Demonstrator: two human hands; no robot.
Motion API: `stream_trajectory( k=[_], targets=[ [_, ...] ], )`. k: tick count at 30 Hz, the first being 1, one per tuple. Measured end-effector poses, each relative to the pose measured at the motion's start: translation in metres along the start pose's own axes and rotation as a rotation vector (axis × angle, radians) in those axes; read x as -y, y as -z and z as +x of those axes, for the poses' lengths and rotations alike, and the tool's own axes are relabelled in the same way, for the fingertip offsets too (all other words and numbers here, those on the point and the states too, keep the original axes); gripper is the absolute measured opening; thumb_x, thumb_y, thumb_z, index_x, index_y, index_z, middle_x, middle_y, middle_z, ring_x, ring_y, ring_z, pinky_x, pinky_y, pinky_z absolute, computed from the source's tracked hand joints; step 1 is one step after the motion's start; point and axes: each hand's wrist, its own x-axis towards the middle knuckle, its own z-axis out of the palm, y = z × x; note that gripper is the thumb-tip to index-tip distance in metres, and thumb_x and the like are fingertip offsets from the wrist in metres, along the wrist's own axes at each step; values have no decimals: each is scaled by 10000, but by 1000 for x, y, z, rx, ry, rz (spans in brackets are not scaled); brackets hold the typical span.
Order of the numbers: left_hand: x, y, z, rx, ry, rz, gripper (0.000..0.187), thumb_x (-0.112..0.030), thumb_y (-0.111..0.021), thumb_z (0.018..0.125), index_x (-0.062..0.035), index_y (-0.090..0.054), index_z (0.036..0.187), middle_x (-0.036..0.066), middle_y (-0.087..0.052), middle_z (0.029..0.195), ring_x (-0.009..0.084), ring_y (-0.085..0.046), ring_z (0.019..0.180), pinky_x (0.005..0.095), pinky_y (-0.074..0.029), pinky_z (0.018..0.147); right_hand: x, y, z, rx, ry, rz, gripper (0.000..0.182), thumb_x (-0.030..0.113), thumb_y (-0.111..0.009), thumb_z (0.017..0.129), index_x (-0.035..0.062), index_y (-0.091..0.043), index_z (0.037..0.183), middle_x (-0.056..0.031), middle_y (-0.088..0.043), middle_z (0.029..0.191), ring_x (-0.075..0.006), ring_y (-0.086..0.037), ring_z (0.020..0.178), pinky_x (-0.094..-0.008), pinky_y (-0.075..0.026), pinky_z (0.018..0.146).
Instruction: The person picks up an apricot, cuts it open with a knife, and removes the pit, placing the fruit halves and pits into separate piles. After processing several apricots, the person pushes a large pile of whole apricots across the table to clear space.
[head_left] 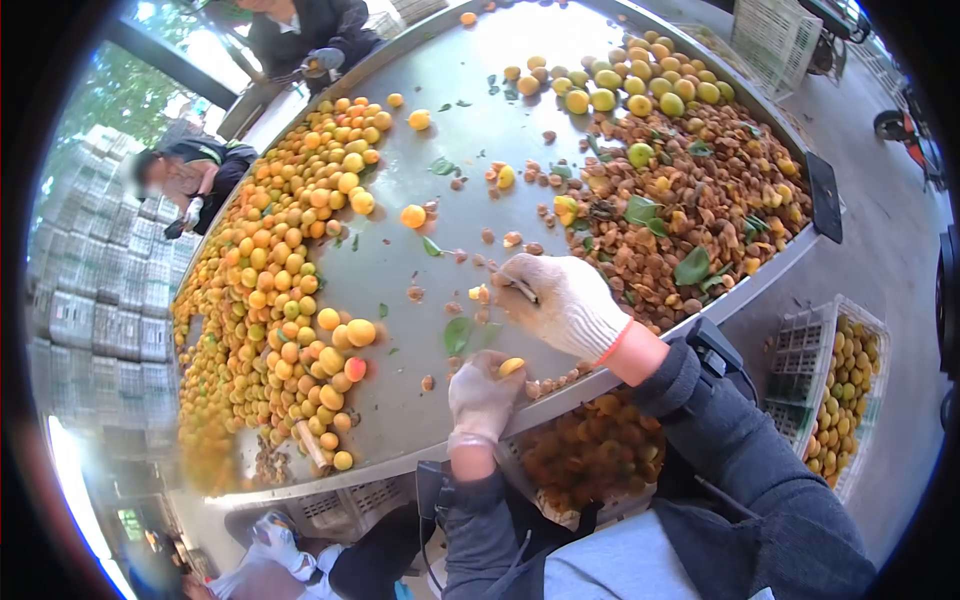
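My left hand (pixel 480 395), in a whitish glove, is closed near the table's front edge, with a yellow apricot piece (pixel 511 367) between thumb and fingers. Just above and to its right, my right hand (pixel 570 305) wears a white knit glove with an orange-red cuff edge. Its fingers are wrapped round a small metal tool (pixel 522 290), most of which the glove hides. Bits of apricot and a pit (pixel 480 293) show beside those fingertips. A green leaf (pixel 457 336) lies on the metal table (pixel 400 350) beyond my left hand.
Whole apricots (pixel 270 270) are heaped along the left. Brown pits and scraps (pixel 690 210) cover the right, with greener fruit (pixel 660 80) behind. A crate of apricots (pixel 845 400) stands at right; more halves (pixel 595 450) sit below the edge. Co-workers (pixel 310 35) are around the table.
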Motion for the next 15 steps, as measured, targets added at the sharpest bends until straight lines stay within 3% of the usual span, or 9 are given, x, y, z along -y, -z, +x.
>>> stream_trajectory(
  k=[2,4,6,8,10,12,14,15],
  targets=[
    [-11,23,-20,100,113,-629,400,-239,-767,714,-20,-659,1030,126,-672,948,263,-656,866,357,-504,812,1,2,2,-14,-14,49,114,177,-657,829,88,-648,898,-124,-640,731,-297,-649,670,-357,-508,601],
    [-4,27,-45,171,16,-729,406,-205,-765,725,-8,-644,1059,108,-672,958,228,-645,869,339,-501,807,0,8,3,-12,-43,50,89,123,-660,818,76,-649,893,-110,-633,725,-242,-639,642,-314,-502,602],
    [-4,35,-54,247,-88,-831,415,-171,-762,737,4,-629,1089,90,-671,969,192,-634,873,321,-498,802,1,12,4,-6,-35,82,93,122,-658,820,71,-651,897,-114,-635,734,-236,-638,646,-309,-501,609],
    [-1,50,-54,168,-450,-518,457,-150,-743,752,-11,-594,1161,110,-639,1087,205,-612,963,321,-484,846,3,15,6,-2,-37,115,106,112,-656,822,61,-655,915,-123,-636,742,-212,-640,652,-300,-499,626],
    [18,67,-25,-38,-124,-373,493,-140,-714,752,-25,-570,1208,156,-560,1243,277,-557,1113,365,-442,944,4,16,7,12,-42,130,101,104,-653,824,59,-655,914,-117,-641,748,-208,-645,659,-301,-502,630],
    [76,71,30,-355,-57,204,499,-136,-672,742,-56,-568,1223,148,-514,1306,310,-487,1195,380,-387,1007,7,15,5,24,-55,144,97,96,-650,825,57,-655,914,-111,-647,753,-203,-649,666,-301,-505,635],
    [130,70,78,-517,-162,703,488,-121,-622,744,-80,-569,1227,118,-536,1279,295,-477,1196,356,-375,1008,11,14,4,79,-98,149,92,82,-647,827,53,-659,914,-102,-662,777,-196,-660,688,-298,-513,651],
    [138,72,91,-520,-168,701,488,-121,-622,744,-80,-569,1227,118,-536,1279,295,-477,1196,356,-375,1008,12,12,3,73,-97,146,92,82,-647,827,53,-659,914,-102,-662,777,-196,-660,688,-298,-513,651]
  ],
)
